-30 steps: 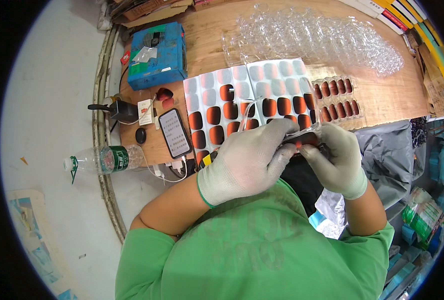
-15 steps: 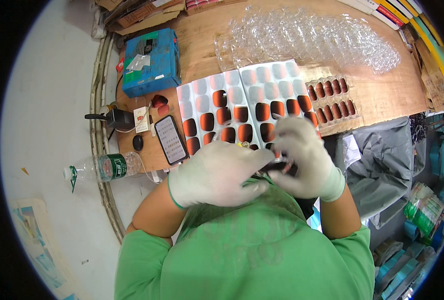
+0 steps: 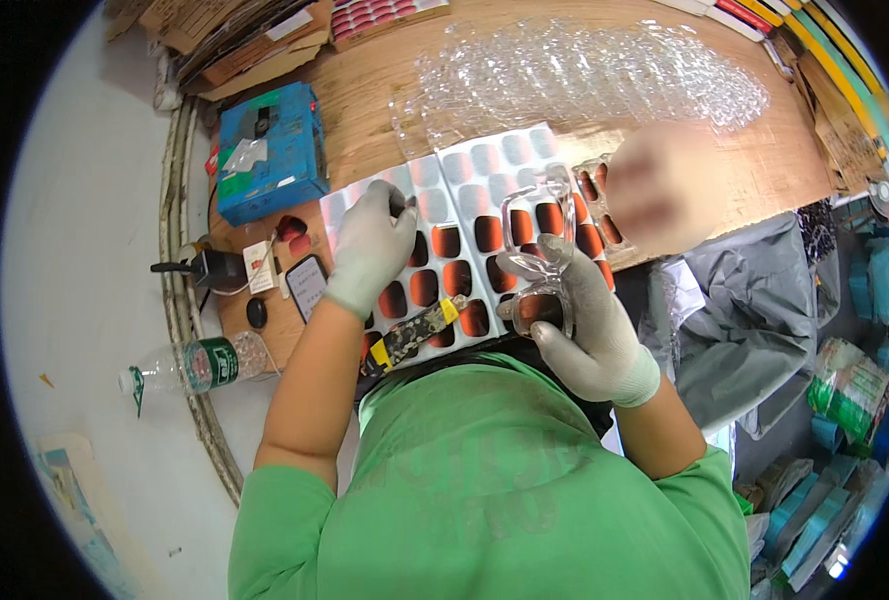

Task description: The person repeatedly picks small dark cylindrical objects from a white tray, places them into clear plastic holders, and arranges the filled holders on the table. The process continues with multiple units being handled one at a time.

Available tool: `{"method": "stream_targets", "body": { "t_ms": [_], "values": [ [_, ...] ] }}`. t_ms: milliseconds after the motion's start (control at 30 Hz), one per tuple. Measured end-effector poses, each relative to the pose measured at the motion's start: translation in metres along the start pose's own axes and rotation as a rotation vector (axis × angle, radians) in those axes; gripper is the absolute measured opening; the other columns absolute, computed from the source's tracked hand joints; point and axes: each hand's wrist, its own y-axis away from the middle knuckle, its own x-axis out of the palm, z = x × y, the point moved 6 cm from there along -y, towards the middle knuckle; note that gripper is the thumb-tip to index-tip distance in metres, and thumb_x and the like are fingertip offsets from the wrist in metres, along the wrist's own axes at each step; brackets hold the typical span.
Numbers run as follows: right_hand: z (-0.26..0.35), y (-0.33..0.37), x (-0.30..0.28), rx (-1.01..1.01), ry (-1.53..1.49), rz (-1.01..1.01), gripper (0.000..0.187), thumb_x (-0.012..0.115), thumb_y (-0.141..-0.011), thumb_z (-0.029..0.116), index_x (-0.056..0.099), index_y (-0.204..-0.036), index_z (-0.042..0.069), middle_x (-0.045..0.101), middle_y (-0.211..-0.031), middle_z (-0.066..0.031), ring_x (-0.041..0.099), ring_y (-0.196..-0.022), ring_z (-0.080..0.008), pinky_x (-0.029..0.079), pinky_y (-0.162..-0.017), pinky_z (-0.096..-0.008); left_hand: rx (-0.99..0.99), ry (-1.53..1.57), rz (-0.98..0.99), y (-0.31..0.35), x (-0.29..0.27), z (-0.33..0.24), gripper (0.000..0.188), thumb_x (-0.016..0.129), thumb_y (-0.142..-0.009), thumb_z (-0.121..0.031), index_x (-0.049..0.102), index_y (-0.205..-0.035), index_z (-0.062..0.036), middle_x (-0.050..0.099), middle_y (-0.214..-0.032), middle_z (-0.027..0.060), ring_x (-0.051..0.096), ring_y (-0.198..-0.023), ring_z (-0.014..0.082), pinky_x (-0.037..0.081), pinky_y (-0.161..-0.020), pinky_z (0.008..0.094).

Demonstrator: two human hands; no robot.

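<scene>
My right hand (image 3: 599, 335) grips a clear glasses frame (image 3: 514, 225) at the front edge of the table, thumb and fingers around its lower rim. A dark brown-orange lens (image 3: 540, 312) shows in that lower rim; through the upper rim I see the sheet behind. My left hand (image 3: 376, 245), gloved in white like the right, rests over the left part of a white sheet (image 3: 339, 215) bearing rows of tinted lenses (image 3: 424, 287). Its fingers are curled closed, and what they pinch is hidden. A yellow-and-black patterned utility knife (image 3: 414, 337) lies slantwise across the sheet's near side.
Many clear frames (image 3: 584, 80) are heaped at the back. Frames with lenses (image 3: 609, 205) lie at right, partly blurred out. Left are a blue box (image 3: 274, 155), a phone (image 3: 307, 285) and a water bottle (image 3: 199, 365). Grey plastic sheeting (image 3: 734, 310) hangs right of the table.
My hands, together at the near edge before, are now apart. The left has moved away onto the sheet; the right holds the clear glasses frame in plain sight. The knife now shows on the sheet.
</scene>
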Motion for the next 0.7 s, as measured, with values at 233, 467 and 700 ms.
{"method": "stream_targets", "body": {
  "t_ms": [233, 467, 700],
  "values": [
    [-0.002, -0.021, 0.006, 0.111, 0.527, -0.001, 0.046, 0.056, -0.091, 0.007, 0.042, -0.133, -0.004, 0.068, -0.087, -0.0234, 0.068, -0.078, -0.0412, 0.054, -0.072, -0.0462, 0.047, 0.913, 0.386, 0.057, 0.007, -0.058, 0.018, 0.07, -0.092, -0.01, 0.055, -0.101, -0.0052, 0.059, -0.092, 0.0008, 0.055, -0.081, 0.0082, 0.048, -0.074, 0.0257],
    [0.013, -0.026, 0.01, 0.162, 0.272, 0.145, 0.014, 0.057, -0.098, 0.012, 0.059, -0.098, -0.002, 0.063, -0.07, -0.0139, 0.064, -0.062, -0.0216, 0.049, -0.061, -0.0339, -0.02, 1.326, 0.566, 0.07, -0.003, -0.056, 0.021, 0.071, -0.091, -0.01, 0.063, -0.108, -0.0015, 0.068, -0.098, 0.0067, 0.065, -0.089, 0.015, 0.053, -0.081, 0.0304],
    [0.003, -0.014, 0.006, 0.128, 0.185, 0.034, 0.016, 0.052, -0.098, 0.004, 0.062, -0.107, -0.004, 0.07, -0.078, -0.0094, 0.069, -0.071, -0.0179, 0.054, -0.068, -0.0306, 0.001, 1.235, 0.602, 0.087, -0.019, -0.078, 0.024, 0.063, -0.095, -0.004, 0.068, -0.118, 0.0019, 0.068, -0.102, 0.0046, 0.061, -0.091, 0.0114, 0.049, -0.083, 0.028]
  ]
}}
